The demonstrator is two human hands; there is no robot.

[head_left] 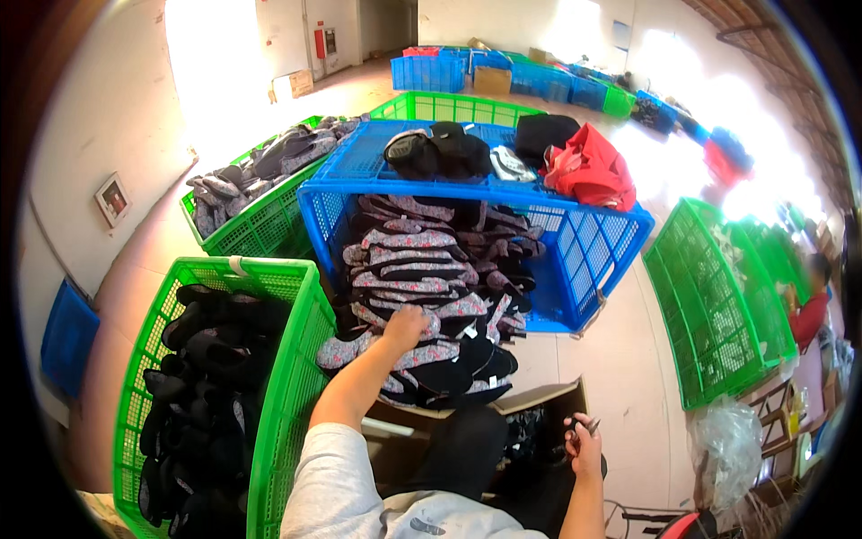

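My left hand reaches forward into stacked grey floral fabric shoe uppers with black linings. Its fingers are closed at the edge of one upper, partly hidden by the cloth. The uppers lie in rows spilling from a blue plastic crate turned on its side. More black and floral uppers hang at the near end of the pile. At lower right, my right hand is wrapped round small dark scissors. Below it, an open cardboard box holds dark pieces beside my legs.
Left stands a green crate full of black shoe pieces; behind it, another green crate holds grey ones. On the blue crate lie black items and a red cloth bag. Rightward are a green crate and a person.
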